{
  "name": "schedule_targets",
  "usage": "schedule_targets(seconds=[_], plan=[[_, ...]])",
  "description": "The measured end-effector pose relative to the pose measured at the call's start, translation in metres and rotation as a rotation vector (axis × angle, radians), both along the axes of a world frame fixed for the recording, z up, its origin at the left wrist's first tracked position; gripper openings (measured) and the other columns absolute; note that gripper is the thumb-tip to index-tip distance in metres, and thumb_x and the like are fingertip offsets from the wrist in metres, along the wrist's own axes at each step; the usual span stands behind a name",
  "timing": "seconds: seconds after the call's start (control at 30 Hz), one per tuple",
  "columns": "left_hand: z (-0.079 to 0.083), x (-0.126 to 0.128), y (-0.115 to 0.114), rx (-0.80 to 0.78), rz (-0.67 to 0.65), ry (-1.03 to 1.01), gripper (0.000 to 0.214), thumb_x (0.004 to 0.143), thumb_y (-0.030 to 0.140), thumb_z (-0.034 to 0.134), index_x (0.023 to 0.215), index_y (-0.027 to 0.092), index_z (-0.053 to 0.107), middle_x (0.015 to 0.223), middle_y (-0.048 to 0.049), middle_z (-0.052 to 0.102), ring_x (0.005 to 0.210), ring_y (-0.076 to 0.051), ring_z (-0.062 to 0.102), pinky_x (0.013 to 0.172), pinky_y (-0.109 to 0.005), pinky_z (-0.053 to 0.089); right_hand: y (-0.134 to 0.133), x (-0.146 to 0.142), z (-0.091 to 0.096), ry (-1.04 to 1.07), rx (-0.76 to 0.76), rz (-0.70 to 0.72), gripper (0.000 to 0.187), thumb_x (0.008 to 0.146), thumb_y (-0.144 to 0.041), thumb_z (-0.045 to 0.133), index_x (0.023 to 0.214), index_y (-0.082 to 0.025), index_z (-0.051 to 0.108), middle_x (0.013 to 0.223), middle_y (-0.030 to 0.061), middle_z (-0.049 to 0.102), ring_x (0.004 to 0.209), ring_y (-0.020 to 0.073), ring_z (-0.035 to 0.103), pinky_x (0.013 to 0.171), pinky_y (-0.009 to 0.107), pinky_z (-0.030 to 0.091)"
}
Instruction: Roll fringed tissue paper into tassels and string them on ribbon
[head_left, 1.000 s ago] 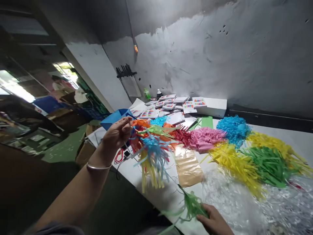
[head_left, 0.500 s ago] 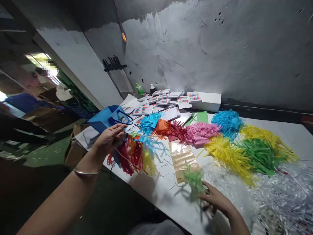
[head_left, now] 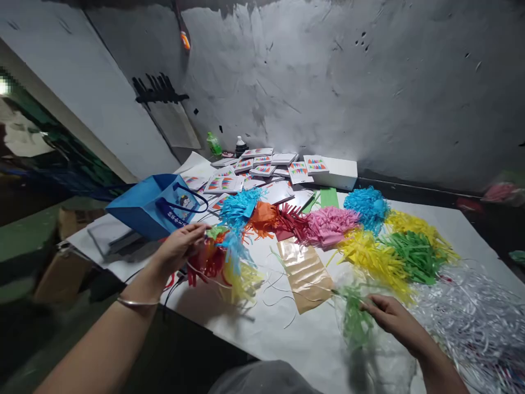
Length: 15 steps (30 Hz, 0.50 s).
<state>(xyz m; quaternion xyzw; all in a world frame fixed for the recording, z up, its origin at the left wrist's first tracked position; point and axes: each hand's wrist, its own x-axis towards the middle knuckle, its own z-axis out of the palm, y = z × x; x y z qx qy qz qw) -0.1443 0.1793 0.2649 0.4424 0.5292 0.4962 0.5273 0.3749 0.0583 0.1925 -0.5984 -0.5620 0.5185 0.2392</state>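
Note:
My left hand (head_left: 180,251) is closed in a pinch at the top of a bunch of coloured paper tassels (head_left: 209,260). Red, orange, light blue and pale yellow strips hang below the fingers, over the table's front edge. At the right, my right hand (head_left: 388,314) pinches a light green paper tassel (head_left: 356,317), which is blurred by motion and hangs over clear plastic. Between the two hands lies a brown paper sheet (head_left: 305,273) with a glossy surface. Thin white strings (head_left: 279,287) trail on the white table beside it.
Fringed tissue piles in blue (head_left: 365,209), pink (head_left: 332,224), yellow (head_left: 375,257) and green (head_left: 412,254) cross the table. Shredded silvery strips (head_left: 471,323) cover the right side. A blue bag (head_left: 139,205) stands at left; printed packs (head_left: 262,169) are heaped by the wall.
The view has swung a little to the right. My right hand has moved right with the green tassel, which swings below it. My left hand still holds the coloured tassels, slightly lower.

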Motion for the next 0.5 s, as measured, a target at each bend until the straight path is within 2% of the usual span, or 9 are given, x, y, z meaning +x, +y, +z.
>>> schedule_targets(seconds=[0.07,0.13,0.17,0.23,0.3,0.33,0.4,0.43,0.5], plan=[[-0.017,0.017,-0.009,0.013,-0.100,0.037,0.029,0.078,0.040,0.073,0.091,0.015,0.065,0.048,0.0106,0.038,0.035,-0.003,0.026,0.036,-0.013,0.019,0.008,-0.019,0.009,0.042,-0.009,0.036,0.048,0.084,-0.064,0.054,0.067,-0.022,0.041,0.059,-0.0083,0.026,0.052,0.0078,0.025,0.046,0.022,0.019],[-0.037,0.046,-0.022,0.034,-0.209,0.095,0.031,0.080,0.044,0.070,0.093,0.016,0.067,0.051,0.0077,0.047,0.036,-0.004,0.032,0.037,-0.015,0.022,0.014,-0.040,0.017,0.064,-0.005,0.092,0.046,0.086,-0.062,0.053,0.068,-0.022,0.042,0.057,-0.0087,0.028,0.050,0.0074,0.025,0.045,0.022,0.018],[-0.049,0.065,-0.029,0.050,-0.268,0.128,0.031,0.081,0.042,0.069,0.096,0.016,0.069,0.057,0.0039,0.056,0.040,-0.006,0.040,0.039,-0.016,0.028,0.017,-0.052,0.020,0.065,0.000,0.126,0.046,0.086,-0.062,0.054,0.067,-0.021,0.043,0.056,-0.0085,0.030,0.049,0.0073,0.028,0.045,0.022,0.019],[-0.072,0.107,-0.043,0.108,-0.385,0.197,0.033,0.077,0.037,0.072,0.103,0.017,0.071,0.086,-0.0054,0.072,0.064,-0.014,0.060,0.055,-0.021,0.046,0.024,-0.078,0.024,0.077,-0.001,0.200,0.047,0.086,-0.060,0.056,0.064,-0.021,0.044,0.054,-0.0076,0.035,0.049,0.0074,0.032,0.045,0.021,0.022],[-0.092,0.148,-0.054,0.161,-0.484,0.273,0.046,0.076,0.033,0.072,0.120,0.020,0.066,0.117,-0.0096,0.070,0.087,-0.020,0.064,0.071,-0.027,0.051,0.030,-0.103,0.024,0.090,-0.001,0.275,0.046,0.086,-0.059,0.056,0.064,-0.020,0.048,0.055,-0.0065,0.041,0.050,0.0075,0.037,0.046,0.021,0.025],[-0.101,0.165,-0.057,0.184,-0.525,0.317,0.047,0.076,0.029,0.071,0.121,0.021,0.065,0.121,-0.0096,0.068,0.093,-0.021,0.064,0.076,-0.028,0.051,0.032,-0.113,0.023,0.094,-0.003,0.307,0.044,0.086,-0.058,0.057,0.066,-0.019,0.050,0.055,-0.0061,0.043,0.050,0.0077,0.039,0.047,0.020,0.027],[-0.115,0.190,-0.060,0.209,-0.597,0.420,0.029,0.077,0.020,0.065,0.105,0.019,0.072,0.107,-0.0076,0.073,0.090,-0.021,0.065,0.079,-0.028,0.050,0.035,-0.125,0.018,0.092,-0.010,0.343,0.042,0.086,-0.057,0.056,0.068,-0.019,0.054,0.055,-0.0060,0.045,0.049,0.0081,0.041,0.047,0.020,0.029],[-0.119,0.196,-0.060,0.211,-0.622,0.478,0.020,0.079,0.016,0.061,0.095,0.017,0.073,0.097,-0.0065,0.075,0.086,-0.020,0.065,0.079,-0.027,0.050,0.036,-0.125,0.014,0.084,-0.013,0.342,0.041,0.086,-0.056,0.056,0.069,-0.019,0.055,0.055,-0.0061,0.045,0.049,0.0083,0.042,0.047,0.021,0.030],[-0.124,0.196,-0.059,0.203,-0.646,0.606,0.019,0.081,0.012,0.055,0.082,0.017,0.073,0.084,-0.0050,0.075,0.079,-0.019,0.066,0.076,-0.026,0.050,0.036,-0.116,0.006,0.048,-0.006,0.296,0.036,0.083,-0.054,0.058,0.076,-0.019,0.058,0.057,-0.0063,0.045,0.050,0.0090,0.041,0.047,0.021,0.031]])
